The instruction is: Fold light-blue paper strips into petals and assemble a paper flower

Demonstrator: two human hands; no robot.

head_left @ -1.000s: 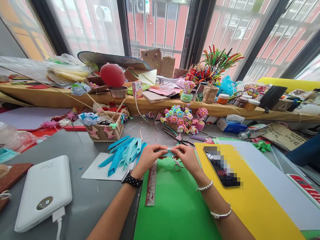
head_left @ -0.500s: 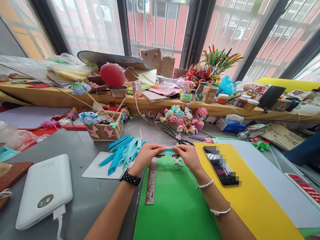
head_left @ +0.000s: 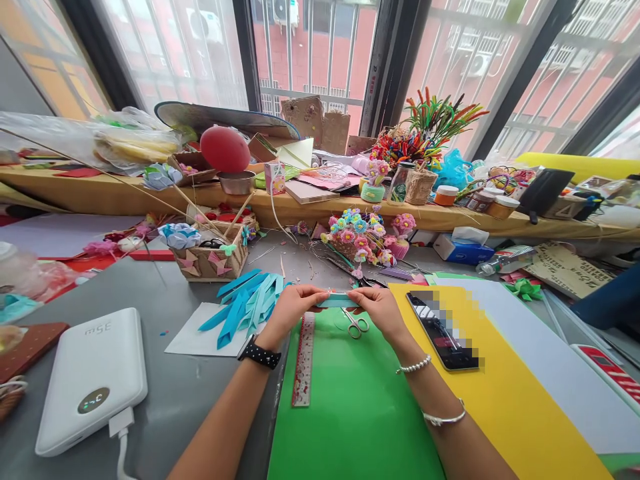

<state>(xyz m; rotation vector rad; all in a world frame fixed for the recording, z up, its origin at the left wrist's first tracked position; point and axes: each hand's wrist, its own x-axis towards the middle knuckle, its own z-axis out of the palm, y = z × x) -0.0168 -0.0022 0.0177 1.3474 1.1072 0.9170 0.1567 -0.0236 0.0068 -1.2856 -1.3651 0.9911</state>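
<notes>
A light blue paper strip [head_left: 335,301] is stretched level between my two hands, above the far end of a green sheet [head_left: 355,413]. My left hand [head_left: 299,304] pinches its left end, and my right hand [head_left: 376,305] pinches the right end. Just below the strip lie small scissors [head_left: 357,325], their blades partly hidden. A patterned ruler [head_left: 303,363] rests on the green sheet near my left wrist. Left of my left hand, several blue folded paper strips [head_left: 250,308] are heaped on a white sheet [head_left: 193,337].
A white power bank [head_left: 95,380] with a cable lies at the left. On the right, a phone [head_left: 443,333] rests on a yellow sheet [head_left: 500,400]. A cardboard box [head_left: 213,260], craft flowers [head_left: 357,233] and a tissue box [head_left: 463,248] stand farther back.
Both hands keep their pinch on the strip, with only a very slight shift of the right hand. The rest of the scene looks the same.
</notes>
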